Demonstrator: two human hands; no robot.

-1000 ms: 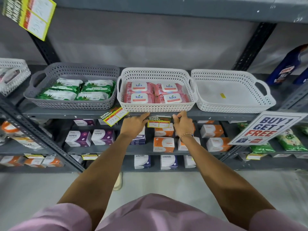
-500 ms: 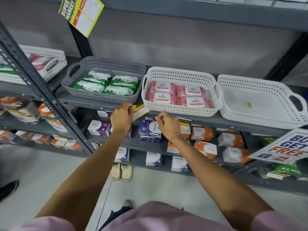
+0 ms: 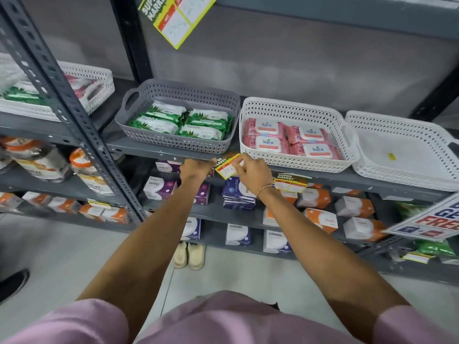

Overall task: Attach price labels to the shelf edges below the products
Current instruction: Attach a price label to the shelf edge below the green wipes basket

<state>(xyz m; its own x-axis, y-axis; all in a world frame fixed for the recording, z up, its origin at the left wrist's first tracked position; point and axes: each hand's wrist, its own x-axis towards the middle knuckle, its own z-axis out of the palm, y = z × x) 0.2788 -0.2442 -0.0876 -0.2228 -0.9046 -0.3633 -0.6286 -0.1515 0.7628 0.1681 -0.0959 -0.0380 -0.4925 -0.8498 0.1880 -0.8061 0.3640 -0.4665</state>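
A tilted yellow, red and white price label (image 3: 228, 166) sits at the grey shelf edge (image 3: 154, 152), below the gap between the grey basket of green packs (image 3: 178, 142) and the white basket of pink Kara packs (image 3: 293, 160). My left hand (image 3: 196, 168) pinches its left end and my right hand (image 3: 253, 170) pinches its right side. A second label (image 3: 289, 182) hangs from the shelf edge under the white basket, right of my right wrist.
An empty white basket (image 3: 402, 175) stands at the right, and a "buy 1 get 1 free" sign (image 3: 429, 219) juts out below it. A large label (image 3: 177, 17) hangs from the top shelf. A slanted upright post (image 3: 74, 115) crosses at the left. Boxes fill the lower shelves.
Both hands left the label under the white basket and moved left to the tilted label by the grey basket. The camera turned left as well.
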